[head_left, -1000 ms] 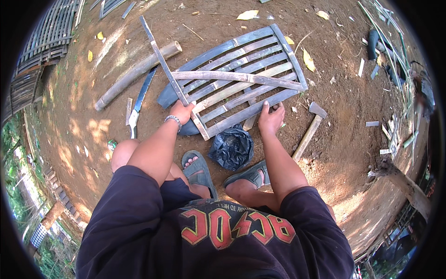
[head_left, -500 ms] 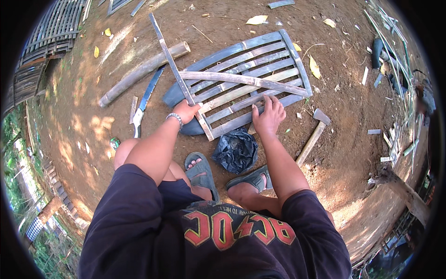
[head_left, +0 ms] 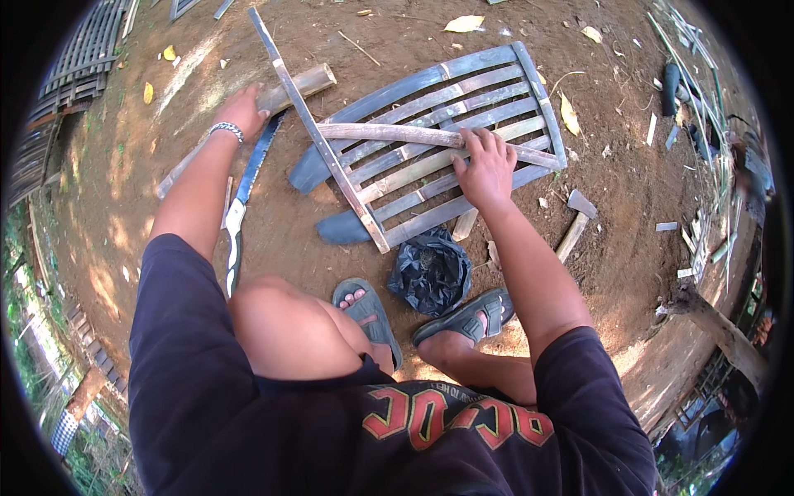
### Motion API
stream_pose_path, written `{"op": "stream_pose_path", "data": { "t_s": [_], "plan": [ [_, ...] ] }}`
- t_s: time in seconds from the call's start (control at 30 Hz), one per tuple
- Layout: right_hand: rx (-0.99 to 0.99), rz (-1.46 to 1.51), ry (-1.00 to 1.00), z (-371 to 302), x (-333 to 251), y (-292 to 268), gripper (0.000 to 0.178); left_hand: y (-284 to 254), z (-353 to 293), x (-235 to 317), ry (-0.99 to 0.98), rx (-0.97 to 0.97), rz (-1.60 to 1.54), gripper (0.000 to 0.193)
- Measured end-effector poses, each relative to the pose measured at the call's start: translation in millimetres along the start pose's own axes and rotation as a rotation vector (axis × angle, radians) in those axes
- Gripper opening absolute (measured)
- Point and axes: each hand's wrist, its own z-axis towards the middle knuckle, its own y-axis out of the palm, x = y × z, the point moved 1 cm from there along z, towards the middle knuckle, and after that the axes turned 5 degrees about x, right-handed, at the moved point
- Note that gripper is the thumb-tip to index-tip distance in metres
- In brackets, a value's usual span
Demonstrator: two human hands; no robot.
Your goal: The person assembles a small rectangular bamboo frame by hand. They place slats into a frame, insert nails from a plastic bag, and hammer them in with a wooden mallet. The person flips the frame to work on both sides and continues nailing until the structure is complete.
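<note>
My left hand (head_left: 240,113) reaches out to the far left and closes over a thick bamboo pole (head_left: 303,85) on the ground; some fingers are hidden. My right hand (head_left: 488,172) lies with fingers apart on a curved bamboo strip (head_left: 389,133). That strip rests across a slatted bamboo panel (head_left: 447,72), which narrows slightly at its right end. A long straight bamboo strip (head_left: 299,101) crosses the panel's left end, untouched by either hand. Between the pole and my left knee lies a saw (head_left: 253,169) with a blue-tinted blade and a pale handle.
A black plastic bag (head_left: 430,273) sits open by my sandalled feet, below the panel. A hatchet (head_left: 576,221) lies right of it on the dirt. Bamboo offcuts (head_left: 693,240) and long thin strips (head_left: 703,62) lie at the right. A slatted bamboo structure (head_left: 78,62) stands at the upper left.
My left hand has let go of the long straight strip and moved left onto the bamboo pole. My right hand has shifted from the panel's near edge up onto the curved strip.
</note>
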Motion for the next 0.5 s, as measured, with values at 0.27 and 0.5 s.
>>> {"op": "stream_pose_path", "data": {
  "t_s": [0.27,0.5],
  "plan": [
    [-0.063,-0.099,-0.113,22,2,15,0.041,34,12,-6,0.059,-0.067,0.074,0.073],
    [-0.001,-0.102,-0.214,24,5,26,0.037,43,4,-80,-0.073,-0.066,0.071,0.068]
  ]
}}
